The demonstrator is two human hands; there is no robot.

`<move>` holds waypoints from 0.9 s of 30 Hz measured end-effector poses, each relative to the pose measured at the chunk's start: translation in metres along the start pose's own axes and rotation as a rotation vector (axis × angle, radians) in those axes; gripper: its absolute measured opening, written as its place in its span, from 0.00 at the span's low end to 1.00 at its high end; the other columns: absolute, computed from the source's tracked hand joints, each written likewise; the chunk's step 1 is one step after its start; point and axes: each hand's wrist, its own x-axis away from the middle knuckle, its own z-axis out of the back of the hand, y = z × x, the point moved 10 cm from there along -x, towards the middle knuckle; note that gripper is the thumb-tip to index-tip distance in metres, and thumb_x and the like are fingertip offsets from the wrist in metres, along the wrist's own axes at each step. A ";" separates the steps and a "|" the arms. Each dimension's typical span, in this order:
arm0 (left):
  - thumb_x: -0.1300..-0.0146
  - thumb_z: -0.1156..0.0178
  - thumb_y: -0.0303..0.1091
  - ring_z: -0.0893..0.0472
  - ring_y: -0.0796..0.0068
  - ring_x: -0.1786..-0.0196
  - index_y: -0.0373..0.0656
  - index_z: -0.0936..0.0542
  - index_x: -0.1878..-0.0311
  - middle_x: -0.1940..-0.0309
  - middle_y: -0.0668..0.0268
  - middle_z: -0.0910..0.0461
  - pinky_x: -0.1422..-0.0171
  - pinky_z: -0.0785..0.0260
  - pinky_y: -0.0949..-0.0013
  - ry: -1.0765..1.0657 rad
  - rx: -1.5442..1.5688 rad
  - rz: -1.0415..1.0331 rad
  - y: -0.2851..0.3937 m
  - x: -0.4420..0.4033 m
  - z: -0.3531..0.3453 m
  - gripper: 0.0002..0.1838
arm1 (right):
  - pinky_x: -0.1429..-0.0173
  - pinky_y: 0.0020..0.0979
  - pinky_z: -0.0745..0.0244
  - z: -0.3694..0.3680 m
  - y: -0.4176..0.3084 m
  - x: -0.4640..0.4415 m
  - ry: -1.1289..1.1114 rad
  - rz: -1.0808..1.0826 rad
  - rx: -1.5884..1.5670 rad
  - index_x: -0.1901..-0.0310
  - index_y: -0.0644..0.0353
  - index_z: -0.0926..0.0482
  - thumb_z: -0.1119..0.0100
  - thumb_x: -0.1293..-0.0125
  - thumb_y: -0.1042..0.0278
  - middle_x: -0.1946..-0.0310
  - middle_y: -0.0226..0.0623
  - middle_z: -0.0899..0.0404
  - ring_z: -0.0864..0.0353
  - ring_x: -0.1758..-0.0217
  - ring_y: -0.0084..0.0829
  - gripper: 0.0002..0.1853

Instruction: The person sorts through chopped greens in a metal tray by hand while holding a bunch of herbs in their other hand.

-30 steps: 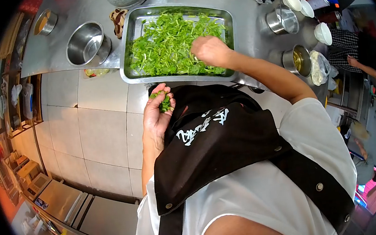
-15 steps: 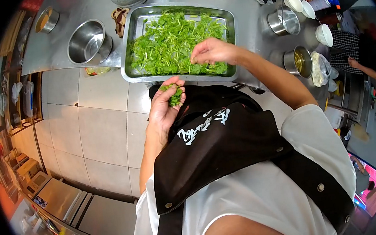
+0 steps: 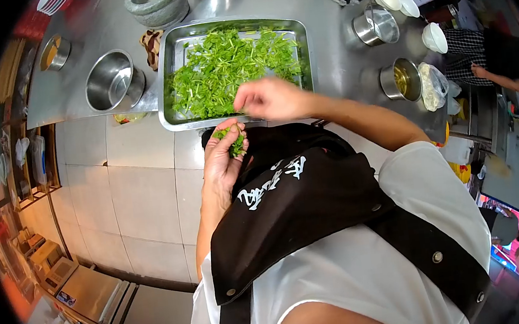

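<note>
The left hand (image 3: pixel 220 160) is closed around a small bunch of chopped leafy green herbs (image 3: pixel 230 141), just outside the near rim of the tray. The right hand (image 3: pixel 272 98), blurred, has bent fingers; whether it grips anything, I cannot tell. Loose leaves could drop to the pale tiled floor (image 3: pixel 147 202) if the left grip slackened. Beyond, the rectangular silver metal tray (image 3: pixel 230 24) holds more chopped greens (image 3: pixel 218 71) on the steel table (image 3: pixel 339 46).

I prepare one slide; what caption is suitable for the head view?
Left hand holds some leafy greens; right hand hovers near a metal tray of more greens.
</note>
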 end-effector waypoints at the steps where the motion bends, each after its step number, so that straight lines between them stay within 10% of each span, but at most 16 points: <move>1: 0.39 0.42 0.24 0.23 0.77 0.64 0.42 0.24 0.56 0.65 0.66 0.22 0.62 0.27 0.75 -0.012 0.011 -0.002 0.001 0.001 0.002 0.09 | 0.64 0.30 0.28 0.010 0.019 -0.006 0.024 -0.016 -0.091 0.60 0.55 0.22 0.43 0.44 0.70 0.72 0.35 0.22 0.21 0.69 0.28 0.09; 17: 0.39 0.43 0.23 0.22 0.75 0.64 0.41 0.25 0.54 0.64 0.65 0.22 0.61 0.26 0.75 0.011 0.098 -0.002 0.003 0.007 0.023 0.10 | 0.55 0.40 0.25 0.062 0.101 -0.046 0.224 -0.142 0.796 0.67 0.57 0.21 0.46 0.46 0.68 0.65 0.35 0.20 0.20 0.59 0.41 0.07; 27: 0.39 0.45 0.23 0.23 0.73 0.62 0.41 0.26 0.52 0.62 0.64 0.23 0.59 0.27 0.74 0.013 0.101 -0.002 0.004 0.008 0.028 0.11 | 0.62 0.36 0.25 0.076 0.115 -0.036 0.223 -0.236 0.382 0.69 0.57 0.20 0.44 0.47 0.68 0.69 0.37 0.19 0.19 0.65 0.35 0.06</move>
